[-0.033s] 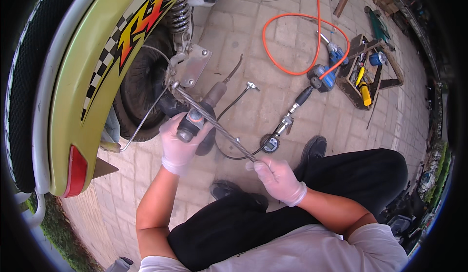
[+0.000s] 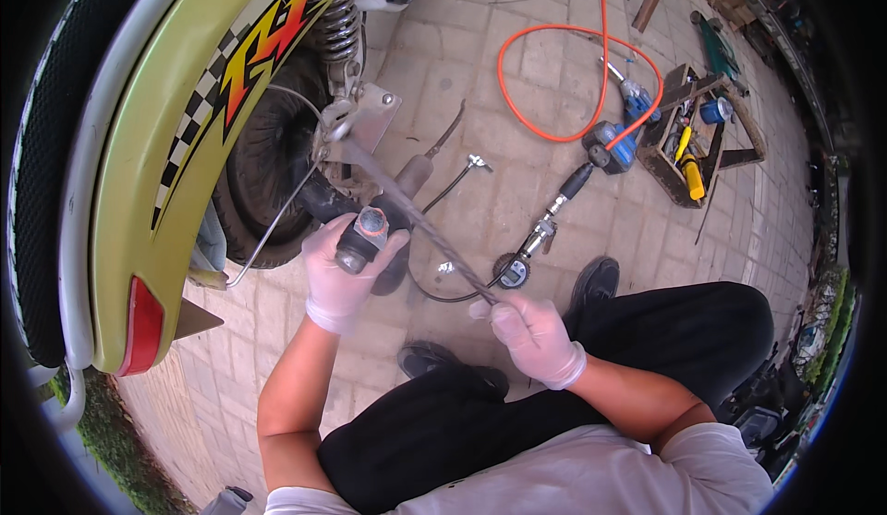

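My left hand (image 2: 334, 279), in a thin clear glove, is closed round a dark, short-bodied tool (image 2: 352, 254) with a round, orange-ringed end; its exact kind does not show. My right hand (image 2: 536, 338), gloved likewise, grips the lower end of a long ribbed metal rod (image 2: 451, 258). The rod slants up and left, its upper part smeared by motion near a metal bracket (image 2: 377, 113) beside the scooter's rear wheel (image 2: 263, 173). Behind the rod lies a dark grey cylinder (image 2: 413, 176) with a thin tapering tip. Whether it joins the held tool is hard to see.
The scooter's yellow-green body (image 2: 148, 99) fills the left side. A tyre inflator gauge (image 2: 513, 272) with a black hose lies on the paving. Beyond are a blue air tool (image 2: 617, 145), an orange hose (image 2: 504, 81) and a wooden tool box (image 2: 684, 196) with a yellow-handled screwdriver (image 2: 691, 178).
My right hand has shifted slightly right, and the rod has swung with it, its upper end now blurred by motion. My left hand keeps its place and grip.
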Tool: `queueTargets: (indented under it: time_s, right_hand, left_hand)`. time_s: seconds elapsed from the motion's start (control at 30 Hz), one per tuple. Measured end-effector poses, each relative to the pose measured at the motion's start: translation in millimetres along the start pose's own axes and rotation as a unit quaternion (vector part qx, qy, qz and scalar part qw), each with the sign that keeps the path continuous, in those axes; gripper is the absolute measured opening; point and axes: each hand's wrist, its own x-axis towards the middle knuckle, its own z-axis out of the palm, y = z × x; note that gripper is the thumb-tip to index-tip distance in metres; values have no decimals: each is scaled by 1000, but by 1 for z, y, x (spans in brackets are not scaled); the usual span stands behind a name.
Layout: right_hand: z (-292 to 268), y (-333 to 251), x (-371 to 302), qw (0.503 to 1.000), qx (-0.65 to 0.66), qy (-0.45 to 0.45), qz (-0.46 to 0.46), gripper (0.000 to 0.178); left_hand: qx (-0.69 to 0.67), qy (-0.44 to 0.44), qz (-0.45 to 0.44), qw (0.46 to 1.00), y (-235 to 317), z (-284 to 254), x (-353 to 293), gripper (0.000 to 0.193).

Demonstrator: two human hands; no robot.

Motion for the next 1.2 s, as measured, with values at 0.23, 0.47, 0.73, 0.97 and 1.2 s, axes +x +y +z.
queueTargets:
  time_s: [0.23,0.47,0.73,0.97,1.2]
  right_hand:
    - [-2,0,-4,1000,2,-15,21,33]
    - [-5,-2,-9,995,-95,1,37,43]
    - [-11,1,-17,996,-84,22,36,37]
    - [-9,0,-19,992,-121,-9,22,30]
    - [-9,0,-15,995,-85,-30,30,32]
  left_hand:
    - [21,-18,-3,1000,-3,0,-1,23]
    - [91,-64,87,990,-11,-3,0,27]
    - [141,-69,137,978,-20,-1,2,26]
    - [155,-73,186,968,-19,0,6,32]
    - [172,-71,152,971,-10,0,7,16]
